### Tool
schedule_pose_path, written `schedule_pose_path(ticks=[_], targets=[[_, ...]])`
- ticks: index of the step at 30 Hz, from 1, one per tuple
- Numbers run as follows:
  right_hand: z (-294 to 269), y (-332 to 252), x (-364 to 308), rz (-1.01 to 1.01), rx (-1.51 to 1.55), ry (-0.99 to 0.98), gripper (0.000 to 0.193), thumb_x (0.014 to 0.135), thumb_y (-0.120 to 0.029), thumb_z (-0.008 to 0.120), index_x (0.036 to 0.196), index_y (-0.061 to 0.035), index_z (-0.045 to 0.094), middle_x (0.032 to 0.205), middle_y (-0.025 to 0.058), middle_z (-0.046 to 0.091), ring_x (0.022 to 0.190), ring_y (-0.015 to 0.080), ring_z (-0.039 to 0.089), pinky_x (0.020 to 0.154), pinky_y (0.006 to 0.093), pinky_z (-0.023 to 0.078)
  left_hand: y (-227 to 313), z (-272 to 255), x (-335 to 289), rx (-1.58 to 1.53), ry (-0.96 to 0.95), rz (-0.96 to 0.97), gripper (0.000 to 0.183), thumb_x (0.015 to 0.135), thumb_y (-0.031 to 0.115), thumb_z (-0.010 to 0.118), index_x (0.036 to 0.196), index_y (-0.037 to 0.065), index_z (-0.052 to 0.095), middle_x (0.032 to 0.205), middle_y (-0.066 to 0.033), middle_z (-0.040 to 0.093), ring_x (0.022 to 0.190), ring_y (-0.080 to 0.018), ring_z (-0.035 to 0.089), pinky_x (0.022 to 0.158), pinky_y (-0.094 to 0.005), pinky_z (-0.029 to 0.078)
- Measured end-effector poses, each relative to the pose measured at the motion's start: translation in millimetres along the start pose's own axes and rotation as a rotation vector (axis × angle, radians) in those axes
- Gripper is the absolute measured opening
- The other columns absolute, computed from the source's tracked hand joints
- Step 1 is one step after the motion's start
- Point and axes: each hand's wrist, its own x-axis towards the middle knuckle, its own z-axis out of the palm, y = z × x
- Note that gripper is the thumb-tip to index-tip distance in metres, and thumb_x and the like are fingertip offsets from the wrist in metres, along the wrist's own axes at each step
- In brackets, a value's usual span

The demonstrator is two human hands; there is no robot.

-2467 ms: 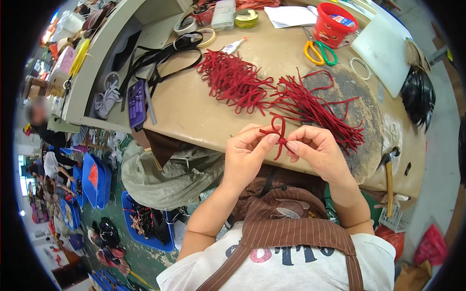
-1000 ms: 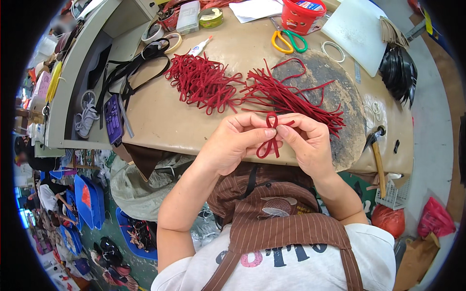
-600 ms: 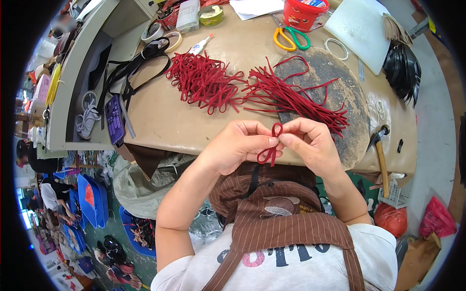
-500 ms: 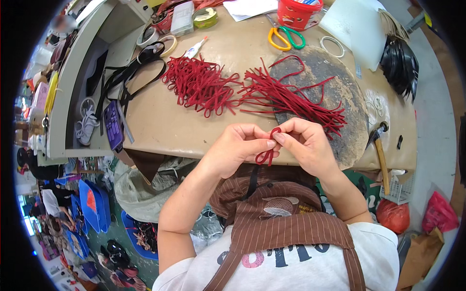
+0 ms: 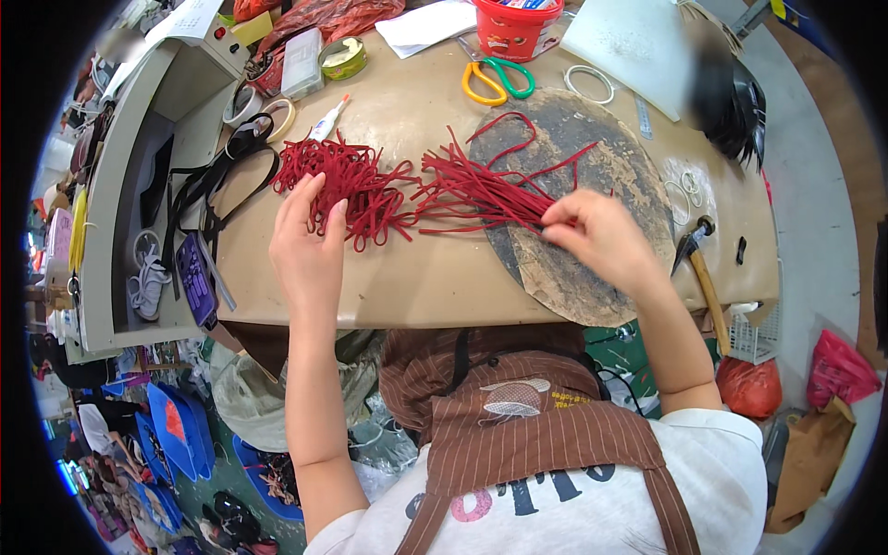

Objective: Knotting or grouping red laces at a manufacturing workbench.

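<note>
A tangled pile of looped dark red cords (image 5: 361, 180) lies on the left of the tan table. My left hand (image 5: 310, 240) is at its near edge, fingers spread, thumb apart, and nothing seen in its grasp. To the right, a bundle of long, loose red cords (image 5: 486, 190) stretches partly onto a round, worn dark board (image 5: 601, 277). My right hand (image 5: 601, 231) is over the bundle's right end, thumb and fingers pinched on the cord ends. How many strands it grips is hidden.
Yellow-and-green-handled scissors (image 5: 499, 81) and a red tub (image 5: 518, 32) stand beyond the board. A hammer (image 5: 708, 287) lies at the right. A glue tube (image 5: 328, 120) sits behind the looped pile. Black straps (image 5: 217, 185) and a purple phone-like object (image 5: 194, 277) are leftmost.
My hands were together near the table's front edge, holding a looped red cord. They have parted: the left moved to the looped pile, the right to the loose cords.
</note>
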Motion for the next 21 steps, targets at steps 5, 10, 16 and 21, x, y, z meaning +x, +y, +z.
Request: schedule_pose_path(ticks=[5,10,16,21], targets=[[29,12,-9,-0.06,-0.214,0.06,0.015,0.075,-0.009,0.065,0.087,-0.0018,0.06,0.084,0.0152,0.058,0.081,0.0325,0.058,0.071,0.0387,0.047,40,23,-37,-0.269,-0.321,0.184,0.025,0.074,-0.001,0.065,0.097,0.009,0.066,0.107,-0.0096,0.063,0.107,-0.0266,0.057,0.091,-0.0352,0.046],[-2,-23,-10,0.041,0.579,-0.329,0.01,0.082,-0.006,0.061,0.088,0.0011,0.058,0.083,0.0059,0.062,0.076,0.0119,0.058,0.07,0.027,0.046,82,32,-28,-0.262,-0.333,0.597,0.026,0.07,0.006,0.063,0.094,0.013,0.068,0.105,-0.0042,0.064,0.112,-0.0241,0.055,0.101,-0.0472,0.033],[-20,-56,-22,-0.033,0.556,-0.294,0.01,0.082,-0.004,0.062,0.091,0.0003,0.06,0.079,0.0025,0.06,0.071,0.0089,0.055,0.063,0.0253,0.046,80,-4,-6,-0.236,-0.258,0.676,0.027,0.066,0.008,0.066,0.092,0.014,0.069,0.081,0.001,0.066,0.086,-0.0159,0.065,0.098,-0.0429,0.036],[9,-55,-14,-0.467,0.042,0.1,0.017,0.076,0.0,0.062,0.093,-0.0004,0.064,0.076,0.0097,0.059,0.066,0.0235,0.058,0.06,0.0283,0.045,82,-31,-24,-0.174,-0.413,0.36,0.016,0.071,0.007,0.067,0.088,0.008,0.068,0.077,-0.0055,0.065,0.071,-0.0212,0.063,0.072,-0.0352,0.049]])
